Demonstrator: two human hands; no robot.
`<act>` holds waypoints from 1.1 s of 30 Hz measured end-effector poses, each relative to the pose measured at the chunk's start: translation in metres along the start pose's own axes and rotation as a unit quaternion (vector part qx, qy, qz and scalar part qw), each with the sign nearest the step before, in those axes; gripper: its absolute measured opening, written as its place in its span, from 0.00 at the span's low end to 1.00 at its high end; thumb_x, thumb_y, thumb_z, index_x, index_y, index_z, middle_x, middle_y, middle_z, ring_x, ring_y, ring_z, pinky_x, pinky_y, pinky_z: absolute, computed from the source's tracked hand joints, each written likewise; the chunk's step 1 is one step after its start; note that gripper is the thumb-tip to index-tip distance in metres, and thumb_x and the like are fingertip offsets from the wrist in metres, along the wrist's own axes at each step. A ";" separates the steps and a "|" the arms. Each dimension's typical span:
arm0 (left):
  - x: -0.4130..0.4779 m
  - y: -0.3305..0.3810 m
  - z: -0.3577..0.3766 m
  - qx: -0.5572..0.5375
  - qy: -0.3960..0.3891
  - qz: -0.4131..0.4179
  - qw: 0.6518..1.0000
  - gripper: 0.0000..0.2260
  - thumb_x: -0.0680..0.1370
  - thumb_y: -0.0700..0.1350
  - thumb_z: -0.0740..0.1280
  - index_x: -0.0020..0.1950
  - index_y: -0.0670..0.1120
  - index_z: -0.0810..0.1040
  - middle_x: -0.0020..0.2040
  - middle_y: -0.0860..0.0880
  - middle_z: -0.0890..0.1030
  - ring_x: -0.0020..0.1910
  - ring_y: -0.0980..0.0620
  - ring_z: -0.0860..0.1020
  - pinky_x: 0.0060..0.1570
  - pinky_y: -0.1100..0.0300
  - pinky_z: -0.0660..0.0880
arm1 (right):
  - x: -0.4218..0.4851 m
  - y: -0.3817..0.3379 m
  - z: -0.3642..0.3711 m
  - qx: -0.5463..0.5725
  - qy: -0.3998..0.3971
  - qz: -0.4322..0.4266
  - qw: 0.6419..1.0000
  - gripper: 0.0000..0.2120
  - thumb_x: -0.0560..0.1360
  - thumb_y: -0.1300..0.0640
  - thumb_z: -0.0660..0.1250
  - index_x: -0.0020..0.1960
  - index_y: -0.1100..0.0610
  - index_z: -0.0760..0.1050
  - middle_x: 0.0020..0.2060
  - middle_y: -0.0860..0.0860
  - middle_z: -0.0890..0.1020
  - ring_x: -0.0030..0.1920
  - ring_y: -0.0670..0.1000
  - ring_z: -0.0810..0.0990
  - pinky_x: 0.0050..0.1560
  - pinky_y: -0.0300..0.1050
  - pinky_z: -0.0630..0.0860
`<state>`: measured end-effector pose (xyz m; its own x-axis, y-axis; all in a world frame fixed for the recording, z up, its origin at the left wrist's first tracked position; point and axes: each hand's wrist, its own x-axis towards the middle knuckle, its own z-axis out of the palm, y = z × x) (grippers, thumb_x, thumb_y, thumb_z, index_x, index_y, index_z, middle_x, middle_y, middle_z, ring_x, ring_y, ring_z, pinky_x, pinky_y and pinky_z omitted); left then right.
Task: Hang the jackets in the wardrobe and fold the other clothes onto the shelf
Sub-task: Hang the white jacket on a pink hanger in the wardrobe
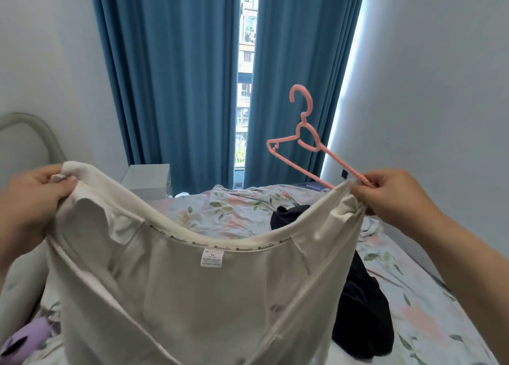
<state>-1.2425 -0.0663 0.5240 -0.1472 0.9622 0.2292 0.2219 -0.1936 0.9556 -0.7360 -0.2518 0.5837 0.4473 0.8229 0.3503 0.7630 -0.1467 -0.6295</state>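
Bed [418,290]: covered by a pale sheet printed with leaves and pink flowers, rumpled at the far end.
Headboard [30,133]: grey, padded, rounded, on the left.
Black clothes [360,309]: a crumpled heap lying on the sheet, right of centre, partly hidden.
Purple item [30,334]: lies at the near left corner, cut off by the frame edge.

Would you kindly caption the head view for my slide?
Left hand and right hand spread a cream garment over the bed; right also holds a pink hanger.
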 end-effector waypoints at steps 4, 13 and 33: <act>-0.006 -0.037 0.056 0.011 -0.026 -0.044 0.999 0.11 0.80 0.37 0.64 0.57 0.48 0.82 0.45 0.48 0.83 0.45 0.46 0.79 0.53 0.50 0.74 | 0.015 0.044 0.052 -0.024 -0.080 0.042 0.996 0.09 0.73 0.59 0.70 0.34 0.55 0.79 0.26 0.51 0.78 0.33 0.58 0.80 0.42 0.53 0.80; -0.039 -0.198 0.163 0.112 -0.115 -0.178 0.971 0.16 0.80 0.35 0.64 0.39 0.52 0.81 0.40 0.55 0.82 0.40 0.55 0.76 0.42 0.57 0.70 | 0.021 0.176 0.230 -0.011 -0.251 0.118 0.961 0.18 0.74 0.56 0.65 0.29 0.52 0.63 0.23 0.46 0.66 0.26 0.46 0.64 0.29 0.43 0.62; 0.033 -0.526 0.301 0.356 -0.160 -0.245 0.888 0.11 0.80 0.47 0.63 0.52 0.38 0.74 0.50 0.43 0.77 0.45 0.43 0.73 0.39 0.53 0.66 | 0.019 0.416 0.515 0.043 -0.175 0.232 0.956 0.13 0.78 0.54 0.66 0.39 0.61 0.78 0.31 0.58 0.78 0.30 0.52 0.73 0.34 0.52 0.76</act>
<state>-1.0737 0.1251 -0.0268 -0.1389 0.9244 -0.3553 0.7758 0.3246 0.5411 -0.6509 -0.0144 -0.0286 0.5331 0.8156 -0.2251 0.4728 -0.5078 -0.7202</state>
